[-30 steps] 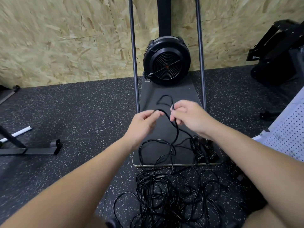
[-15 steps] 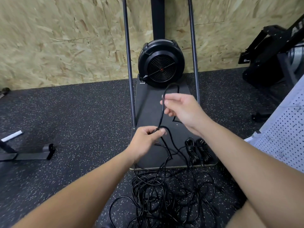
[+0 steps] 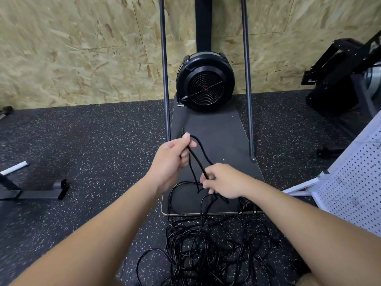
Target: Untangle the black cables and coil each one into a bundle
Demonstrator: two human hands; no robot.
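Note:
A thin black cable (image 3: 196, 159) runs taut between my two hands above a dark board. My left hand (image 3: 172, 159) pinches it at the upper end, where a small loop (image 3: 201, 144) arches to the right of the fingers. My right hand (image 3: 223, 181) grips the same cable lower down, and more loops hang from it. A large tangle of black cables (image 3: 208, 246) lies on the speckled floor in front of the board. Coiled black bundles (image 3: 246, 203) lie on the board's near right corner, partly hidden behind my right wrist.
The dark board (image 3: 218, 129) is the base of a machine with a black round fan housing (image 3: 205, 81) and two upright poles (image 3: 165, 69) against a chipboard wall. A white perforated panel (image 3: 354, 182) leans at right. A black metal foot (image 3: 35, 193) lies at left.
My hands have swapped heights: the left rose from low on the cable to the upper end, and the right dropped from the top down to the loops near the board.

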